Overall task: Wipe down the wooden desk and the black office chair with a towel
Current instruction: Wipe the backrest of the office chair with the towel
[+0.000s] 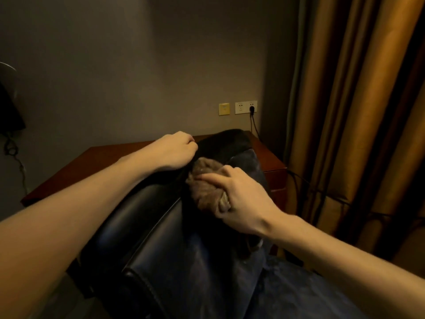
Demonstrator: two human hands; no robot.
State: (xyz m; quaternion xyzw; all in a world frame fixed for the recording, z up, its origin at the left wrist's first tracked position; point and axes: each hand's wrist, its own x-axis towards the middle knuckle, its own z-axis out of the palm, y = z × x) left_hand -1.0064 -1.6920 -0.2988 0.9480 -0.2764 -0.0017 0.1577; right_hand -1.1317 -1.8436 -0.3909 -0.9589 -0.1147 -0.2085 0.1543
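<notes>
The right hand (239,199) clutches the bunched towel (202,180) in its fingers against the upper back of the black office chair (149,226), which stands before the wooden surface (103,162). The left hand (177,150) curls its fingers over the chair's top edge. Should that steadying grip slacken, wiping pressure may swing the chair away.

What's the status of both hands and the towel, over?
Left hand grips chair top. Right hand holds towel against chair. Nothing blocks the towel.
</notes>
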